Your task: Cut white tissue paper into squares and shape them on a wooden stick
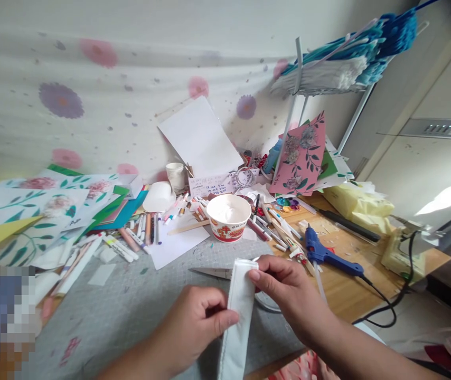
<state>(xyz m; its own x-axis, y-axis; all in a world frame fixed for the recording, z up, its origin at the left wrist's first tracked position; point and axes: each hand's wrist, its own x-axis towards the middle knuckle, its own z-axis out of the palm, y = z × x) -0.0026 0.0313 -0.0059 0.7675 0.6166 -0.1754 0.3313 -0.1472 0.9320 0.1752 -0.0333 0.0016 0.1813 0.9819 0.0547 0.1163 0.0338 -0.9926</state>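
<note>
A long folded white strip (240, 311), which looks like tissue with an embossed edge, stands nearly upright between my hands and runs out of the bottom of the view. My left hand (199, 322) pinches its left edge between thumb and finger, partway down. Higher up, my right hand (284, 285) grips the strip near its top right corner. Behind the strip lies a pair of scissors (212, 272) on the grey cutting mat (130, 295). One blade points left; the rest is partly hidden by the strip and my right hand.
Beyond the strip stands a paper bowl (228, 221). Markers (142, 232) lie scattered around it. A blue glue gun (330, 256) with its cord rests at right. Floral papers (51, 211) pile up at left; a rack of pipe cleaners (340, 63) rises behind.
</note>
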